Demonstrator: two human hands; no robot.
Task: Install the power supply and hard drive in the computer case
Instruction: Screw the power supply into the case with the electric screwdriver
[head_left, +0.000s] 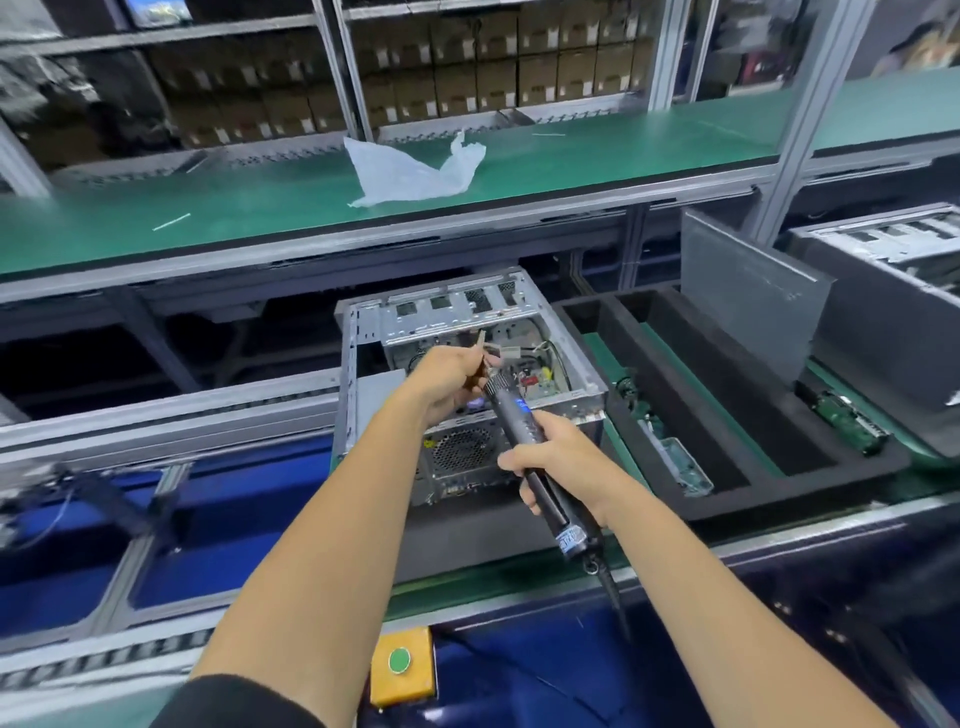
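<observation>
An open silver computer case (363, 332) stands on the conveyor in the middle, with its fan grille facing me and wires showing inside. My right hand (561, 462) grips a dark electric screwdriver (511, 415), its tip pointing up and left over the case. At that tip my left hand (447, 379) has its fingers curled and pinches a small part too small to name. The power supply and hard drive cannot be picked out clearly inside the case.
A black foam tray (670, 405) with green circuit boards lies right of the case. A grey panel (748, 291) leans behind it, with another case (883, 249) at far right. A plastic bag (410, 171) lies on the green shelf. A yellow box with a green button (400, 665) sits below.
</observation>
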